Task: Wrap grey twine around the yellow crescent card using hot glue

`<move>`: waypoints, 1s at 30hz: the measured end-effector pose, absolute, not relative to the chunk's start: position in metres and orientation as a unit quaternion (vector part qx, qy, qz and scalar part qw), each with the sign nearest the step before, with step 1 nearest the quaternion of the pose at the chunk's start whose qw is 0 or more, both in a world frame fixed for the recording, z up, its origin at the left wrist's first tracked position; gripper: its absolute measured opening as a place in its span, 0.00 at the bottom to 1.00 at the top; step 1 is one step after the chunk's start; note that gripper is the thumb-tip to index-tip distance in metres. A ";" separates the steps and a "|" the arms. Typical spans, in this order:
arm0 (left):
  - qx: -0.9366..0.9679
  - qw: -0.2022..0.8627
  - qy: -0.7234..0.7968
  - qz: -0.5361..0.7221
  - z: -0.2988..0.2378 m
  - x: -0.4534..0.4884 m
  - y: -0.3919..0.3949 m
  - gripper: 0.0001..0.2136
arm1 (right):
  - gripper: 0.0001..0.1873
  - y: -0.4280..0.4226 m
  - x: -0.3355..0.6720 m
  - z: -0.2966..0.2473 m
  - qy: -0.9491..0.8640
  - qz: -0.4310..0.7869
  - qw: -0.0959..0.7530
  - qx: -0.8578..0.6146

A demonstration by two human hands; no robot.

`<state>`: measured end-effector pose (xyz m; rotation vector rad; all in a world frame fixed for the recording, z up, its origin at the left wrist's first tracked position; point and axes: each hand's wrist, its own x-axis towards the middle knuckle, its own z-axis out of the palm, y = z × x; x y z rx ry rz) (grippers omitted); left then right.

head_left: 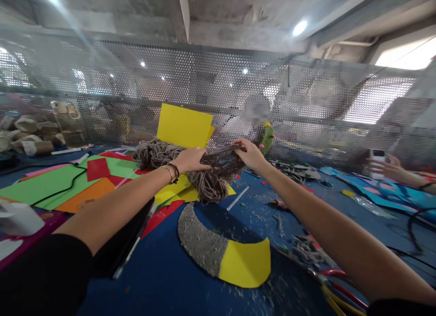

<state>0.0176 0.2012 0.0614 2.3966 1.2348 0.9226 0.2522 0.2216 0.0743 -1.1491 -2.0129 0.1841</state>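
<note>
A thick bundle of grey-brown yarn (160, 152) lies across the far middle of the blue table. My left hand (191, 160) is closed over the near side of the bundle, thumb and fingers around its strands. To the right, my right hand (250, 155) pinches some strands between thumb and fingertips, and they stretch between both hands. Looped yarn ends hang below. Nearer to me lies a curved card piece (243, 264), covered with grey fibres on its left part and bare yellow at its right end. Neither hand touches it.
Coloured paper sheets (44, 184) cover the left, with yellow card (184, 125) standing behind the yarn. Red-handled scissors (344, 288) lie near my right forearm. A clear stick (237, 198), scraps and cables are scattered about. At right, another person's hand (391, 168) holds a phone.
</note>
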 end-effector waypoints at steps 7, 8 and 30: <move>0.825 0.053 0.448 0.341 0.062 0.010 0.211 0.14 | 0.18 0.222 0.268 0.087 -0.788 0.018 0.383 -0.481; 0.820 0.057 0.451 0.347 0.063 0.007 0.213 0.14 | 0.18 0.220 0.271 0.088 -0.790 0.012 0.378 -0.481; 0.739 0.403 0.393 0.370 0.074 -0.008 0.217 0.13 | 0.15 0.221 0.265 0.092 -0.865 0.090 0.229 -0.437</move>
